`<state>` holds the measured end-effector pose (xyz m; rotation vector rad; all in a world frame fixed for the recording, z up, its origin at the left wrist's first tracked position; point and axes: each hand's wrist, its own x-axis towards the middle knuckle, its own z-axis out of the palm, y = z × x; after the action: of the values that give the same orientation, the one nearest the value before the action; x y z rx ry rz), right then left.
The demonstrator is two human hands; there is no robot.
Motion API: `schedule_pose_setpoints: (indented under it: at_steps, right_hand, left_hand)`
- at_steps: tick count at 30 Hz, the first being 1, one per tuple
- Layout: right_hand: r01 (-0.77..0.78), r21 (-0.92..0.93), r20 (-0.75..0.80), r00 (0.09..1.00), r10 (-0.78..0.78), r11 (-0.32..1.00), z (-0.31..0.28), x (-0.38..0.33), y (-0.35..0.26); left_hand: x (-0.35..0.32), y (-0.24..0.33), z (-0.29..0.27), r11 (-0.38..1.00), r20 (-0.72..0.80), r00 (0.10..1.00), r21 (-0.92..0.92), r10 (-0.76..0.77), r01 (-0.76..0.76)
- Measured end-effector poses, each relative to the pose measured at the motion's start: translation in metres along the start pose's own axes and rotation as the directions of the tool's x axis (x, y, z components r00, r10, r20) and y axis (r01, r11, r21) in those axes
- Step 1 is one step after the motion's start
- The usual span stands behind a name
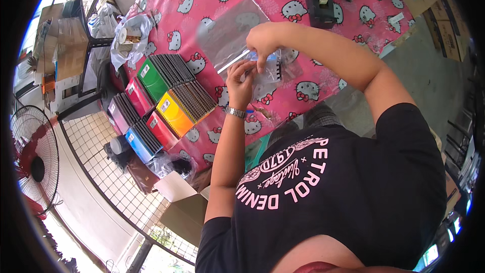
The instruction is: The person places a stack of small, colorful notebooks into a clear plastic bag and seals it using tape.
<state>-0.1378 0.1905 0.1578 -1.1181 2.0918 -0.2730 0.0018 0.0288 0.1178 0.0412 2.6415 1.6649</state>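
Note:
A clear plastic bag (230, 33) lies on the table in front of me, with a whitish strip along its near edge. Close to that strip, my left hand (240, 85), wearing a metal watch, pinches the plastic with bent fingers. My right hand (264, 39) reaches in from the right, curled, with a finger pointing down beside the left fingertips. Under and beside both hands is a small spiral notebook (273, 71) with a blue and white face, in clear plastic; the hands partly cover it. The exact grip of the fingertips is hard to make out.
Stacks of spiral notebooks in green (156, 77), yellow (174, 106), red, pink and blue stand at the left. A black tape dispenser (319, 0) sits at the far side. A white bag holding a tape roll (130, 35) lies far left, and a fan (36, 156) stands beyond.

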Motion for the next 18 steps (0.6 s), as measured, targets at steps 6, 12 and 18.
schedule_pose_setpoints:
  at_steps: [6, 12, 18]
  right_hand:
    - [-0.173, 0.562, -0.049, 0.969, 0.242, 0.809, 0.091, 0.003, 0.064]
    - [-0.015, -0.056, -0.719, 0.694, -0.03, 0.998, 0.081, -0.04, -0.061]
    - [0.259, 0.227, -0.796, 0.604, 0.026, 0.939, 0.068, -0.054, -0.068]
  left_hand:
    - [-0.002, -0.006, 0.003, 0.994, 0.009, 0.999, -0.103, -0.043, 0.043]
    - [-0.039, -0.013, 0.009, 0.655, -0.156, 0.844, -0.707, -0.513, 0.267]
    - [-0.095, -0.031, 0.013, 0.183, 0.6, 0.577, -0.589, -0.554, 0.787]
